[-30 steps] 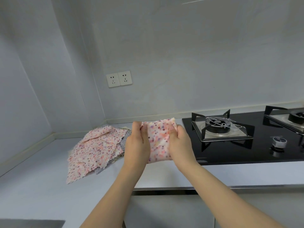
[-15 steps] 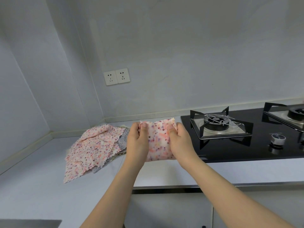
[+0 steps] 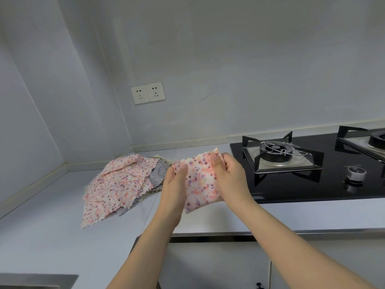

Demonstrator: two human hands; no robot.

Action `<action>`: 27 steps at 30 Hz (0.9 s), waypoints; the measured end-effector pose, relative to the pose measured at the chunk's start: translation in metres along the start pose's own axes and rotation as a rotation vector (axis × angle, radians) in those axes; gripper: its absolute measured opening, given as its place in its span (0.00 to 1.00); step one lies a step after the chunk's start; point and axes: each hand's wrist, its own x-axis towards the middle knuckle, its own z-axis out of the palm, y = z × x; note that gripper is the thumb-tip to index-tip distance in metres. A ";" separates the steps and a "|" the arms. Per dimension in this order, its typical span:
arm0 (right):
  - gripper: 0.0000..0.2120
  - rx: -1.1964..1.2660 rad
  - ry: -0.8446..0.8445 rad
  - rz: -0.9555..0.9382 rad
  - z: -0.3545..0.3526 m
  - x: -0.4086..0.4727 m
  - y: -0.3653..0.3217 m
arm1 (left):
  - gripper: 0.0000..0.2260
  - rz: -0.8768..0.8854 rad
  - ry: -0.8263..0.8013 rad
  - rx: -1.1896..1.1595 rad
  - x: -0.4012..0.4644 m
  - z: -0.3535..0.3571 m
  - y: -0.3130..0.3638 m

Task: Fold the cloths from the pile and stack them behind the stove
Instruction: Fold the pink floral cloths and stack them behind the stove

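Right burner (image 3: 375,142) cut off

Folded floral cloth (image 3: 201,184) held above counter; unfolded pile (image 3: 123,182) left of stove (image 3: 308,174).

Over the last second the folded cloth (image 3: 203,182) tilted, its top edge swinging toward two o'clock. The right hand (image 3: 230,176) rose to pinch the upper corner nearest the stove (image 3: 312,170), while the left hand (image 3: 175,184) dropped toward seven o'clock along the cloth's left edge. The hands, level before, ended up staggered.
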 end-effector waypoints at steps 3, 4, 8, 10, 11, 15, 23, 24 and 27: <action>0.17 -0.017 -0.009 0.014 0.001 0.002 0.001 | 0.06 -0.002 0.074 -0.042 -0.002 0.005 -0.004; 0.16 -0.032 -0.020 0.030 0.002 0.001 0.001 | 0.08 0.044 0.119 -0.014 -0.002 0.008 -0.004; 0.16 -0.115 0.011 0.029 0.005 -0.003 0.000 | 0.10 0.333 0.293 0.304 -0.002 0.016 -0.002; 0.18 -0.097 0.056 0.023 0.006 -0.004 0.001 | 0.07 0.458 0.299 0.493 -0.002 0.015 -0.006; 0.20 -0.078 0.068 0.032 0.007 -0.005 0.003 | 0.06 0.502 0.296 0.560 -0.001 0.014 -0.009; 0.22 0.040 0.104 0.087 0.008 -0.005 0.008 | 0.09 0.552 0.310 0.597 0.004 0.012 -0.014; 0.23 0.022 -0.001 0.251 0.016 0.008 0.023 | 0.15 0.286 0.162 0.295 0.024 0.003 -0.019; 0.23 0.029 -0.023 0.286 0.017 0.012 0.027 | 0.15 0.236 0.135 0.265 0.030 0.000 -0.021; 0.22 0.043 -0.067 0.359 0.024 0.030 0.042 | 0.14 0.100 0.089 0.213 0.053 -0.008 -0.029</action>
